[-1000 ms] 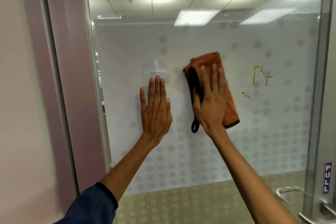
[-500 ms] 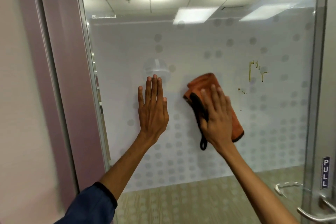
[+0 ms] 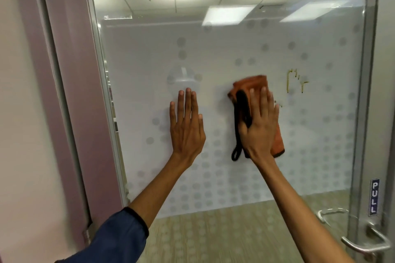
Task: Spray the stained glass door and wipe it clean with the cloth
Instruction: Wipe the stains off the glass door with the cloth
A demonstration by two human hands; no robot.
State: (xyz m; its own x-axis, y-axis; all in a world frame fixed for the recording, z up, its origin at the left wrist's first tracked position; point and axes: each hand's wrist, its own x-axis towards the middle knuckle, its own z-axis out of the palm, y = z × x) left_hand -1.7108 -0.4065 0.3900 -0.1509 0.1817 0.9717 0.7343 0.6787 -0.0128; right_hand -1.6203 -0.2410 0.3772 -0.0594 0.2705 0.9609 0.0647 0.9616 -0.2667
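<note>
The glass door fills the view, frosted with grey dots. A yellow-brown stain with drips marks it at the upper right, and small specks lie just below it. My right hand presses a folded orange cloth with black trim flat against the glass, just left of the stain. The cloth's black loop hangs beside my wrist. My left hand rests flat on the glass with fingers spread, holding nothing. No spray bottle is in view.
A pinkish door frame and wall stand at the left. The metal door stile at the right carries a PULL label and a lever handle. A clear round fitting sits on the glass above my left hand.
My right hand slid the cloth down the glass, then back up and to the right, closer to the stain. My left hand stayed flat in place.
</note>
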